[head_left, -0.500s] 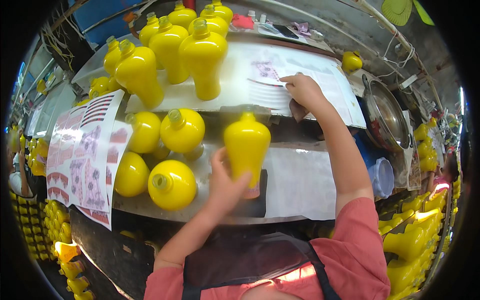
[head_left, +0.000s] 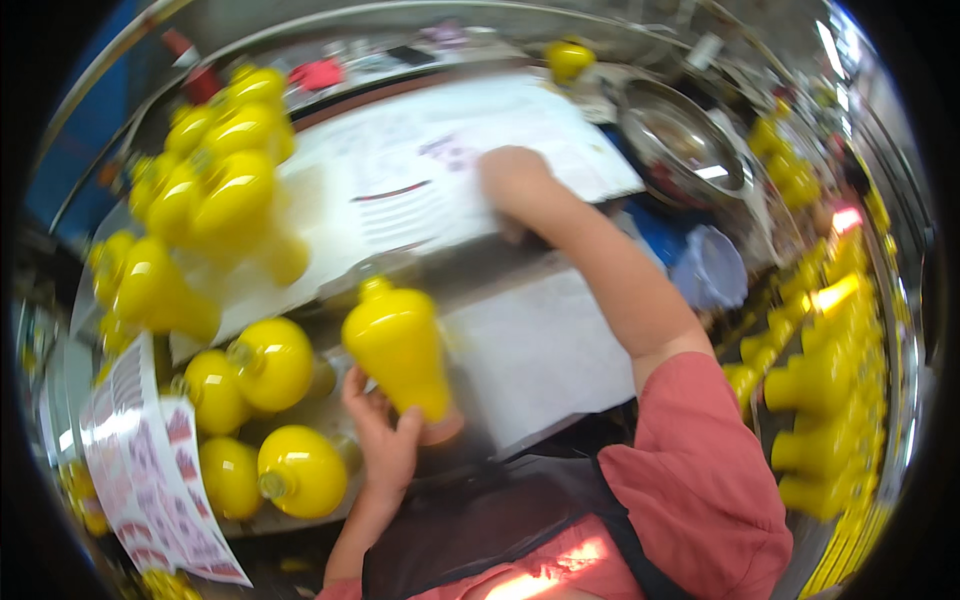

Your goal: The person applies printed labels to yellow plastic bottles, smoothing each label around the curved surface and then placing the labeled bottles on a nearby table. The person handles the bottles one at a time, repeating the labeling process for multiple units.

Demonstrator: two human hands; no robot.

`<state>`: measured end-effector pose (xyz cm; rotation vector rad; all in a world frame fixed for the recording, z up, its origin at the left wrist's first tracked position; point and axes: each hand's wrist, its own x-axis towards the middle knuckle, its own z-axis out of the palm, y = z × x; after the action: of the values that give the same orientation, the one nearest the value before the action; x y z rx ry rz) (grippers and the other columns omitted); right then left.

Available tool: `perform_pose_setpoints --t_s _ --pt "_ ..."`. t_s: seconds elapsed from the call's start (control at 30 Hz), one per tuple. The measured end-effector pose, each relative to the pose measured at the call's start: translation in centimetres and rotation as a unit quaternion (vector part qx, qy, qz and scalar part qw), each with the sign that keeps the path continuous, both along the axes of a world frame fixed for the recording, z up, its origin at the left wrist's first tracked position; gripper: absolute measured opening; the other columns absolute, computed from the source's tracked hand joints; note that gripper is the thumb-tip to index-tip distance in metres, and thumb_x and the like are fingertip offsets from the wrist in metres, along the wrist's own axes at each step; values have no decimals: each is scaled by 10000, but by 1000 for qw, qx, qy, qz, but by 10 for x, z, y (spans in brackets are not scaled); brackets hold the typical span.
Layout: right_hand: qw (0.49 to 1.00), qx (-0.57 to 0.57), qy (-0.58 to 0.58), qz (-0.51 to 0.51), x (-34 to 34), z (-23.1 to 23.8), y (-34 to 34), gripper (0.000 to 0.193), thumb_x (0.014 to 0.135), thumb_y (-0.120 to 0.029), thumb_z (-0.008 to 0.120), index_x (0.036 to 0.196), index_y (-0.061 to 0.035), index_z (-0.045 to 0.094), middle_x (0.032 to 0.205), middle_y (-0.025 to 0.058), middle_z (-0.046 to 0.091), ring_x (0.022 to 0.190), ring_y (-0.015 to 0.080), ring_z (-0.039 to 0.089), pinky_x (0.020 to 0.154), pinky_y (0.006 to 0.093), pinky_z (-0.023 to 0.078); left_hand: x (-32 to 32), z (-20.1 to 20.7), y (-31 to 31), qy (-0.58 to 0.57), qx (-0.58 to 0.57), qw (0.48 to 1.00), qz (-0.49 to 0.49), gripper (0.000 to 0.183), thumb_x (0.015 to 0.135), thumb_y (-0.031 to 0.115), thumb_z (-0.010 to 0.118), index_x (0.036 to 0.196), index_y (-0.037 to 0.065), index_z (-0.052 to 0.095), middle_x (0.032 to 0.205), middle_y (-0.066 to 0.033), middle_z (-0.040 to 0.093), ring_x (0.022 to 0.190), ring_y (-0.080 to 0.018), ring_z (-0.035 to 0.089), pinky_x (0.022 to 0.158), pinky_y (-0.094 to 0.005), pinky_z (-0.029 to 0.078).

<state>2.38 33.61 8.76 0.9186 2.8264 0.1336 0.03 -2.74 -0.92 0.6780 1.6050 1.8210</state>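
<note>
A glossy yellow bottle (head_left: 396,335) with a bare glass neck stands slightly tilted before me. My left hand (head_left: 385,440) is closed round its lower part, thumb in front and fingers at the left side. A pinkish band (head_left: 442,428) circles the bottle's foot. Up on the white board, my right hand (head_left: 518,185) rests at the right part of a printed decal sheet (head_left: 400,205). That hand is curled and blurred, its fingertips hidden; a brownish piece shows beneath it, too smeared to name.
Several yellow bottles (head_left: 235,190) stand on the board at left; others (head_left: 303,470) lie below them. Printed sheets (head_left: 150,460) hang over the left edge. A metal pan (head_left: 690,140) and a pale blue bucket (head_left: 712,268) are at right, beyond a pale sheet (head_left: 535,350).
My view has swung to the right, so everything sits further left. My left hand still holds the bottle. The right hand's extended finger no longer shows; the hand looks curled over the sheet.
</note>
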Motion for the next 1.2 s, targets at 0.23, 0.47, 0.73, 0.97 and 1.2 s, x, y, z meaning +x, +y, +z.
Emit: perform_pose_setpoints --t_s 0.23,0.47,0.73,0.97,1.2 --pt "991 -46 92 -84 63 9 -45 166 600 -70 822 756 -45 770 831 200 738 833 337 739 730 409 590 5 5 11 22 29 999 29 777 886 13 536 1566 55 163 1510 -181 325 1393 -312 407 1169 -428 315" --pt "987 -44 141 -63 40 2 -15 175 601 -89 853 753 -51 777 792 144 753 813 286 751 721 404 592 15 8 10 25 27 998 41 711 913 42 513 1561 56 220 1526 -192 336 1409 -306 399 1179 -428 307" --pt "1000 -13 15 -11 16 8 2 445 458 -75 946 872 -61 782 989 183 755 953 317 737 854 398 586 13 -13 9 68 57 995 48 687 955 92 528 1567 40 221 1543 -175 341 1439 -286 369 1207 -411 252" --pt "999 -5 -30 -40 10 -13 26 291 968 -182 520 1134 -146 756 1142 145 728 1065 331 690 890 427 557 12 -17 8 72 26 995 64 752 910 101 598 1548 2 211 1497 -196 383 1348 -304 467 1146 -442 360" --pt "1000 -14 6 -23 29 -2 10 353 1012 -215 477 1295 -207 688 1186 152 705 1097 352 662 902 432 527 10 -16 9 70 18 995 66 758 877 91 625 1520 -19 240 1449 -209 427 1300 -315 512 1117 -457 402"
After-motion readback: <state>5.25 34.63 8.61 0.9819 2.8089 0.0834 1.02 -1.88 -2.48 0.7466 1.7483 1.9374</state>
